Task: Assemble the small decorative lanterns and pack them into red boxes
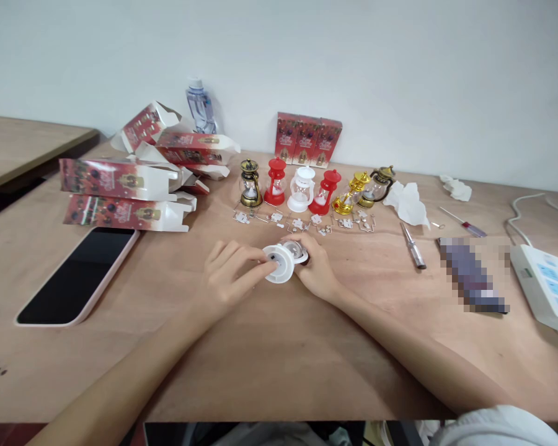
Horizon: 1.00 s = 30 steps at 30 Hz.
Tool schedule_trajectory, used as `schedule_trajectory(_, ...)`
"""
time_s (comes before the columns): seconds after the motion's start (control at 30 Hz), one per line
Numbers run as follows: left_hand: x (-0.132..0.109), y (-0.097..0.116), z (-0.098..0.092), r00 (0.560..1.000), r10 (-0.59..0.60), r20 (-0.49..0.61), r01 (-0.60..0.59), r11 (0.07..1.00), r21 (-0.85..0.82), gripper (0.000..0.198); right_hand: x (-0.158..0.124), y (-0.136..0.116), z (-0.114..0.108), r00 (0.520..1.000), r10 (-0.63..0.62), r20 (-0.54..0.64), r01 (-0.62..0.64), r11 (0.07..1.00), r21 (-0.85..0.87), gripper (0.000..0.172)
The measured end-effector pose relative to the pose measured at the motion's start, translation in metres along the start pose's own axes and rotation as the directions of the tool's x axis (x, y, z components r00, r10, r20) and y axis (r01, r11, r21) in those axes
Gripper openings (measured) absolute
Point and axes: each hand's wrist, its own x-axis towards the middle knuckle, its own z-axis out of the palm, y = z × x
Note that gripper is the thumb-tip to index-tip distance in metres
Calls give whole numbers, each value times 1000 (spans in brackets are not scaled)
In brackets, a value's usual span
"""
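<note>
A small white toy lantern (283,272) lies tipped in my right hand (318,269), whose fingers wrap round its clear middle. Its round underside faces me and shows a small dark spot. At that underside, the thumb and forefinger of my left hand (232,272) come together in a pinch; whatever is between them is too small to make out. Behind my hands stands a row of similar lanterns, among them a white one (301,189), a red one (276,181) and a gold one (352,193). Small metal pieces and bent wires (316,220) lie in front of them.
Opened red boxes (125,179) pile up at the left, near a phone (81,272) and a water bottle (199,108). Closed red boxes (308,139) lean on the wall. At the right are screwdrivers (413,248), crumpled tissue (407,203), a blurred-out dark item (473,275) and a power strip (546,288).
</note>
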Motion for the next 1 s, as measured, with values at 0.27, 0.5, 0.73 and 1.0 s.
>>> schedule_trajectory(0.27,-2,-1,1,1000,12,-26,-10,996,93,22,0,1,0,1000,-20,16,21,999,-42,36)
schedule_trajectory(0.5,2,2,2,1000,26,0,-26,997,76,17,0,0,0,999,-26,20,27,999,-39,37)
schedule_trajectory(0.73,-5,-3,5,997,80,4,-80,993,86,19,0,3,1,1000,-12,13,12,1000,-9,33)
schedule_trajectory(1.0,2,2,0,996,93,10,-93,994,54,26,-1,5,1,1000,5,29,-10,990,144,31)
